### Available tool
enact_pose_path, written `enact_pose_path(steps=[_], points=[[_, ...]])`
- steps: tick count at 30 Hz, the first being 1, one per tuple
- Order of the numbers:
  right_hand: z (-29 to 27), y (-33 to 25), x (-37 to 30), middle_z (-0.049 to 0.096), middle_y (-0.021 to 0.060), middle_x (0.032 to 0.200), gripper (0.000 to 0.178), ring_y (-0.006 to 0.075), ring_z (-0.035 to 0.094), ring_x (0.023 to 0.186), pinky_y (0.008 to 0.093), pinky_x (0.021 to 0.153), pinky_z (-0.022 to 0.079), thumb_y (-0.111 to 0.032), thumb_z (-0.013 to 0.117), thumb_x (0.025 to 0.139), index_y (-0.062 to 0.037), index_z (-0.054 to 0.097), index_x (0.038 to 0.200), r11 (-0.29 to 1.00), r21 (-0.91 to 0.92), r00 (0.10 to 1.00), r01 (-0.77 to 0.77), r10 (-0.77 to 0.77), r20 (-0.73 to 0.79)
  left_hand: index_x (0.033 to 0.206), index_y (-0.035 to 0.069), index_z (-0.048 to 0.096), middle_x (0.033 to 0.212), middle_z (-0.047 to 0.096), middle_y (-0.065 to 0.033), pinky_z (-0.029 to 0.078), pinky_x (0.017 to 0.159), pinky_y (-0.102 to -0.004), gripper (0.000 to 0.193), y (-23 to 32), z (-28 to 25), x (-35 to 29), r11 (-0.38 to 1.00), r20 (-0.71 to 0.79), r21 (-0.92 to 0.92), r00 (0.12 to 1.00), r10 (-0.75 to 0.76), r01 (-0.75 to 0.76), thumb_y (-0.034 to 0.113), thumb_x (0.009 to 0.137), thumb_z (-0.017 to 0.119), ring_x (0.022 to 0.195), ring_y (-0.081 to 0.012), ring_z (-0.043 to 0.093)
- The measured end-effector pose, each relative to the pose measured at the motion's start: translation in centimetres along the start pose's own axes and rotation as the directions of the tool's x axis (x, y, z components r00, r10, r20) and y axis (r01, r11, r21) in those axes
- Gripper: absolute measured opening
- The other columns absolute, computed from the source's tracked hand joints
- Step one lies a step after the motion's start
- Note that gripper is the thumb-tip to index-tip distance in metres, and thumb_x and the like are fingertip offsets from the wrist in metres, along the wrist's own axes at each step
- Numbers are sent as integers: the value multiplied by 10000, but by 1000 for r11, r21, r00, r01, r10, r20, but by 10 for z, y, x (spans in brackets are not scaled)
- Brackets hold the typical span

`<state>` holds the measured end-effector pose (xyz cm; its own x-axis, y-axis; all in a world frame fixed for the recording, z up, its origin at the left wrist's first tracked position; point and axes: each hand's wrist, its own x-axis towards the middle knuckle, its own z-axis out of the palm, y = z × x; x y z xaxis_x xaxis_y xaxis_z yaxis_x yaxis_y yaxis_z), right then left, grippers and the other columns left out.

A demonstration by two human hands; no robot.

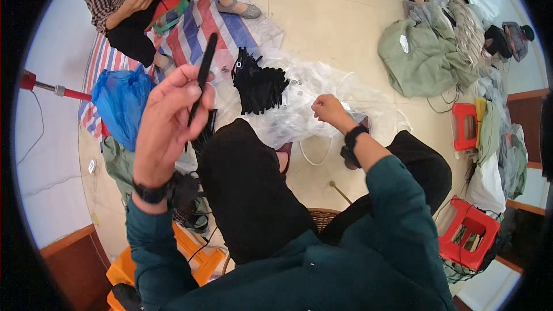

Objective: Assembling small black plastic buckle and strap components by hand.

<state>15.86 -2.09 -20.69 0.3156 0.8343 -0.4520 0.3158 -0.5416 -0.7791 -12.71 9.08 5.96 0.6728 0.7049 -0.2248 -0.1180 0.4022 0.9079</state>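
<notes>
Raised at the left, my left hand (pixel 167 118) pinches a narrow black strap (pixel 208 57) between thumb and fingers. One end of the strap points up past the fingertips. My right hand (pixel 329 108) hovers low over a clear plastic sheet (pixel 322 80), its fingers curled together; whatever they hold, if anything, is too small to tell. Between the hands, a heap of black straps (pixel 262 89) rests on the plastic. Small shiny pieces (pixel 296 82) lie just right of the heap, their kind unclear. More black strips (pixel 206 131) show beside my left knee.
Another person (pixel 144 6) sits at the far left by a striped tarp (pixel 201 17). A blue bag (pixel 121 101) is beside my left hand. Green cloth items (pixel 415 63) are heaped far right. Red stools (pixel 469 233) stand right; an orange stool (pixel 196 253) is near left.
</notes>
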Motion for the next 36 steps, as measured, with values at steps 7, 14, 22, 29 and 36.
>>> enact_pose_path(steps=[7, 14, 22, 29, 36], points=[[45, 25, 25, 639, 186, 822, 159, 359, 609, 786, 429, 721, 482, -144, 515, 729, -60, 643, 772, 931, -365, 984, 7, -71, -162, 1149, -11, 444, 758, 562, -106, 302, 366, -190, 298, -10, 89, 2, 928, 182, -360, 983, -34, 99, 66, 862, 473, 444, -108, 464], [55, 86, 62, 634, 188, 816, 136, 367, 598, 795, 431, 713, 466, -133, 514, 780, -61, 619, 830, 961, -277, 976, -13, -48, -213, 1159, -15, 458, 759, 519, -106, 320, 361, -205, 339, -32, 72, 45, 911, -127, -404, 982, -143, 80, 96, 841, 494, 414, -115, 418], [84, 94, 128, 567, 142, 863, 159, 337, 565, 815, 426, 703, 455, -140, 572, 775, -79, 571, 922, 946, -292, 914, 140, -237, -330, 985, 50, 341, 603, 445, -118, 355, 313, -272, 244, -24, 64, 44, 905, -266, -424, 952, -155, 29, 56, 807, 507, 365, -189, 441], [105, 104, 129, 552, 114, 925, 241, 304, 572, 801, 413, 687, 459, -126, 613, 739, -97, 538, 966, 921, -388, 958, 44, -149, -245, 1229, -53, 282, 429, 446, -80, 294, 209, -243, 356, -33, 53, 53, 932, -55, -354, 992, -111, 85, 69, 908, 379, 246, -137, 413], [107, 94, 108, 573, 80, 853, 147, 279, 578, 784, 367, 659, 470, -101, 595, 757, -93, 579, 903, 988, -72, 827, 135, -152, -542, 977, 5, 334, 392, 447, -90, 292, 213, -244, 96, -29, 52, 47, 937, -53, -349, 997, -51, 29, 78, 924, 370, 247, -161, 428]])
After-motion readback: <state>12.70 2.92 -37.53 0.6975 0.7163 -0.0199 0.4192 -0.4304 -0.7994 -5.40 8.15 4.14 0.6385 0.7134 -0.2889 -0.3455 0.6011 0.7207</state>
